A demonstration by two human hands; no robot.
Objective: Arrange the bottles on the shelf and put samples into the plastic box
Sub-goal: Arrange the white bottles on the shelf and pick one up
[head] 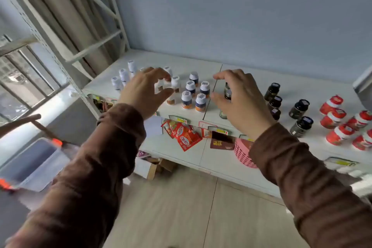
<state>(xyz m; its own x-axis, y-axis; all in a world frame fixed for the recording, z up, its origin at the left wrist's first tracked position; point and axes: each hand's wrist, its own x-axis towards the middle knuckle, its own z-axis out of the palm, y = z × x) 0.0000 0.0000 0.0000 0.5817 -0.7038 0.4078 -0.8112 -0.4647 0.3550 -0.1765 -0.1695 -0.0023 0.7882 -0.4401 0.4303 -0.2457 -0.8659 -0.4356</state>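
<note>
The white shelf [251,74] carries bottles in groups. White-capped bottles [123,75] stand at the left, and white bottles with dark blue and orange labels [190,87] stand in rows at the middle. My left hand [143,91] hovers over the left group, its fingers and thumb curved apart around a small white bottle [160,86] without closing on it. My right hand [240,96] is cupped the same way beside a dark bottle [228,92], with a gap between thumb and fingers. A clear plastic box [30,164] with orange latches sits at the lower left.
Black bottles [300,107] and red bottles [334,119] fill the shelf's right side. On the lower shelf lie red packets [186,136], a dark packet [222,143] and a pink basket [242,155]. A cardboard box [153,168] sits underneath. The shelf frame's white bars rise at the left.
</note>
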